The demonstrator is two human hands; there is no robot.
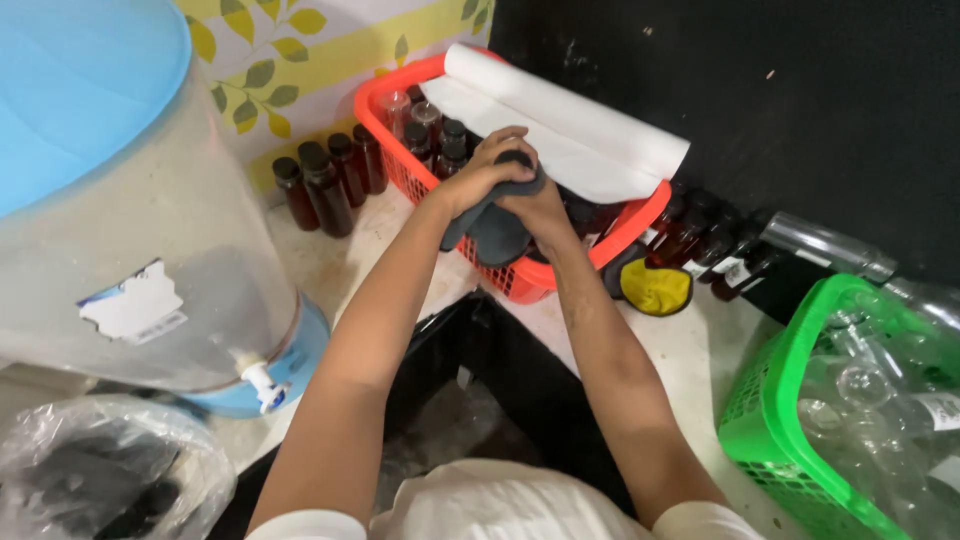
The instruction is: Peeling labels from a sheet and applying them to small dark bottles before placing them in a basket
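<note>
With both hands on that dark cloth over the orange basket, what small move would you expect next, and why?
Probably a short twist of the dark cloth around whatever it wraps, though that is hidden. The left hand grips the top and the right hand the side, above the orange basket of brown bottles.
</note>
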